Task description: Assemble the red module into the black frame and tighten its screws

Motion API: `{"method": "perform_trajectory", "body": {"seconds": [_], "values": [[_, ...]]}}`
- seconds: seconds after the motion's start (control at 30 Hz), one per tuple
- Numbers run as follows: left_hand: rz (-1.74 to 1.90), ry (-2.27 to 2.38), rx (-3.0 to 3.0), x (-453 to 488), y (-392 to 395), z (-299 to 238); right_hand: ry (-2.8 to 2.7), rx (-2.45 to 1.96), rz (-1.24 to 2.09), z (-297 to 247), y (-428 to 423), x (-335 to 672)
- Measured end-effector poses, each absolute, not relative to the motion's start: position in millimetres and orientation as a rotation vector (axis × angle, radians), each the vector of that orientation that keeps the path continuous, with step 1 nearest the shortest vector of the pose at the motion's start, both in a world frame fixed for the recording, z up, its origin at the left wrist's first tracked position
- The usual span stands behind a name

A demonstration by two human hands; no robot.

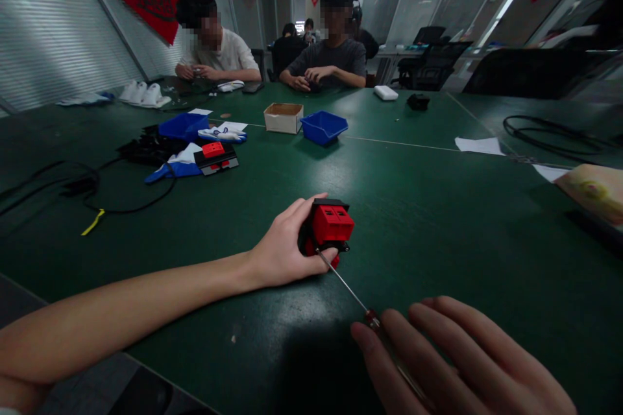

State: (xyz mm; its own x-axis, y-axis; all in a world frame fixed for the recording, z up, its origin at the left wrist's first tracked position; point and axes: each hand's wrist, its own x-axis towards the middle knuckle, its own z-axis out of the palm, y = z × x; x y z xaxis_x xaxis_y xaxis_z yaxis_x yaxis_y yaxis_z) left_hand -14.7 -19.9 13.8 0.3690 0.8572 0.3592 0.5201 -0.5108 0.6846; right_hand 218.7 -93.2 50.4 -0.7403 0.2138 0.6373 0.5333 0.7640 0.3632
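My left hand (pixel 285 243) is wrapped round a black and red plastic block (pixel 333 224) and holds it on the green table. Two slotted openings show on the red face of the block. In my right hand (pixel 467 356) is a screwdriver (pixel 348 286), its handle lying between thumb and fingers. The thin metal shaft points up and left, and its tip meets the lower black edge of the block, close to my left thumb. Whether a screw sits under the tip is too small to tell.
On the green table (pixel 409 207), a blue bin (pixel 324 128) stands beside a cardboard box (pixel 283 118). Farther left lie another black and red block (pixel 217 157), gloves (pixel 178 165) and black cables (pixel 131 207). Two people sit across the table. A black cable (pixel 545 136) coils at right.
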Motion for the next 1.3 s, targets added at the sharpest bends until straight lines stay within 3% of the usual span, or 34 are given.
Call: {"method": "perform_trajectory", "body": {"seconds": [0.4,1.3], "values": [[1.004,1.214,2.115,-15,-19,14,-2.217,-0.550,-0.357,56,-89,192],[0.996,1.190,2.177,-16,-20,13,-2.348,-0.460,-0.515,45,-88,209]]}}
